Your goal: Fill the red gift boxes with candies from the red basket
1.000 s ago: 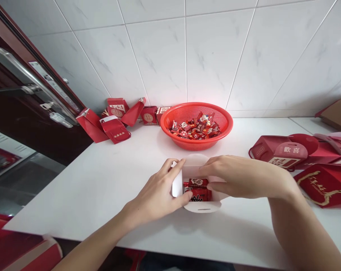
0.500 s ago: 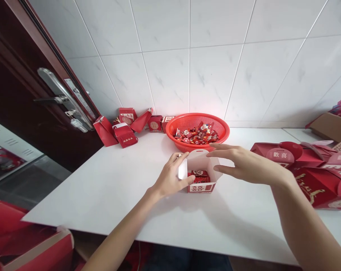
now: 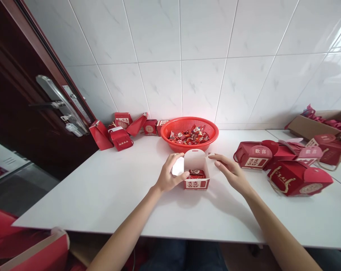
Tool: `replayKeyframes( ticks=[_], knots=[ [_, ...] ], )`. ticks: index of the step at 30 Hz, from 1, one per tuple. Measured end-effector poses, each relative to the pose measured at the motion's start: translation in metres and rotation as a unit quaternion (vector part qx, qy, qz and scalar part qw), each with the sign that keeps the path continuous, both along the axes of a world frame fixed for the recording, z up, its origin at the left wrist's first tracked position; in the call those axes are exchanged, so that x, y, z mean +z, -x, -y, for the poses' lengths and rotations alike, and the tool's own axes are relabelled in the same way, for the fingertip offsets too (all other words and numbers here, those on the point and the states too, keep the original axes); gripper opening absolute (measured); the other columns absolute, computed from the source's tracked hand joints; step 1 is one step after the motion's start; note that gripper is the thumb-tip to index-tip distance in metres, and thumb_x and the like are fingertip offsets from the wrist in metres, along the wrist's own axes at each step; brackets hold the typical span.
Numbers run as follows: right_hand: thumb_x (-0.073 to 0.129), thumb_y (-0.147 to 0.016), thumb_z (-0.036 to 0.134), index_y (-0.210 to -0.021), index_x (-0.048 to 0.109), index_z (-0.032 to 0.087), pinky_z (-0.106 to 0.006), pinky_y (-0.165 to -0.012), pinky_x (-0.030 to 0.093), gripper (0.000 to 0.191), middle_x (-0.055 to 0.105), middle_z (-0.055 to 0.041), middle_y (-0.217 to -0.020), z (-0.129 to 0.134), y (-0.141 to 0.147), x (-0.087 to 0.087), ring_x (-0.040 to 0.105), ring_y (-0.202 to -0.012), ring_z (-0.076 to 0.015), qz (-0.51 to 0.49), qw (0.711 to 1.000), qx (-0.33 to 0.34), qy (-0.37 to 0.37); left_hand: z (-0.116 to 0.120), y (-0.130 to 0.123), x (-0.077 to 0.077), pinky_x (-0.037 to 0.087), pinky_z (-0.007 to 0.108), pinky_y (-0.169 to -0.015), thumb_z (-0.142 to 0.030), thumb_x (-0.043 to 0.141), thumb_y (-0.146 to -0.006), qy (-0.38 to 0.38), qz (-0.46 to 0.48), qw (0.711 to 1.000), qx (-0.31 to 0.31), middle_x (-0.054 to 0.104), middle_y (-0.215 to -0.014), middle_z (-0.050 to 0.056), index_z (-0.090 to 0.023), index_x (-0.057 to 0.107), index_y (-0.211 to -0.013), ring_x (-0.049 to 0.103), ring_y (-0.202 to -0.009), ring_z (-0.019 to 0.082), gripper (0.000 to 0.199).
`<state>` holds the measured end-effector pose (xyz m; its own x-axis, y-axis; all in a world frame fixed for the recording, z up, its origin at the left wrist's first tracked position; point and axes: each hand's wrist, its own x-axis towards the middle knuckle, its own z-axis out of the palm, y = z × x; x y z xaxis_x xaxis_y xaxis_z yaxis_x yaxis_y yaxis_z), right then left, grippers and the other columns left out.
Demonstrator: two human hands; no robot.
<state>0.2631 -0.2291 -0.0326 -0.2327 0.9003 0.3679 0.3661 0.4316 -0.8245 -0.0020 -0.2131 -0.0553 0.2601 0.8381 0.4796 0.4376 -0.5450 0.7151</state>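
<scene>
A small red-and-white paper gift box (image 3: 196,184) stands on the table with its top flaps up. Wrapped candies (image 3: 196,174) lie inside it. My left hand (image 3: 170,173) grips the box's left side, its thumb at the front edge and its fingers behind the white left flap (image 3: 178,166). On the other side, the fingertips of my right hand (image 3: 229,171) close on the right flap. The flap's edge is partly hidden by those fingers. Behind the box sits a red plastic basket (image 3: 166,131) with many wrapped candies (image 3: 190,136).
Closed red gift boxes (image 3: 300,180) stand at the right, with a cardboard box (image 3: 303,124) behind them. Several small red boxes (image 3: 121,139) line the back left. A dark door (image 3: 23,113) borders the table's left. More red boxes (image 3: 35,248) lie below the front left edge.
My right hand has come down from above the box to its right flap. My left hand stays on the left side. The view has turned a little to the right.
</scene>
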Motion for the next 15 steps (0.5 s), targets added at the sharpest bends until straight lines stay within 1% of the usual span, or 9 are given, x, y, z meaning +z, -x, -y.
replayKeyframes(
  ticks=[3,9,15],
  knots=[
    [0.046,-0.101,0.054,-0.12,0.07,0.024,-0.046,-0.112,0.046,0.043,0.069,-0.0112,-0.137,-0.0008,0.0069,-0.007,0.057,-0.136,-0.0305,-0.045,0.999,-0.018,0.008,-0.0026,0.0013,-0.0058,0.044,0.046,-0.112,-0.057,0.068,-0.085,0.001,0.016,1.0,-0.002,0.06,-0.134,0.013,-0.02,0.058,-0.134,0.056,-0.131,0.031,0.062],
    [0.044,-0.101,0.059,-0.119,0.068,0.024,-0.046,-0.117,0.039,0.046,0.069,-0.0116,-0.136,0.0013,0.0103,-0.011,0.054,-0.139,-0.0304,-0.061,0.998,-0.028,0.016,-0.0057,0.0013,-0.0077,0.044,0.047,-0.111,-0.067,0.064,-0.084,0.001,0.022,1.0,-0.011,0.06,-0.133,0.015,-0.018,0.058,-0.132,0.056,-0.13,0.032,0.069],
    [0.043,-0.103,0.054,-0.119,0.066,0.023,-0.044,-0.116,0.04,0.042,0.068,-0.0114,-0.136,0.0016,0.0113,-0.0114,0.051,-0.142,-0.029,-0.064,0.998,-0.023,0.019,-0.0073,0.0027,-0.0088,0.043,0.048,-0.111,-0.074,0.059,-0.084,-0.012,0.033,0.999,-0.03,0.06,-0.135,0.017,-0.017,0.055,-0.133,0.056,-0.129,0.033,0.075]
  ],
)
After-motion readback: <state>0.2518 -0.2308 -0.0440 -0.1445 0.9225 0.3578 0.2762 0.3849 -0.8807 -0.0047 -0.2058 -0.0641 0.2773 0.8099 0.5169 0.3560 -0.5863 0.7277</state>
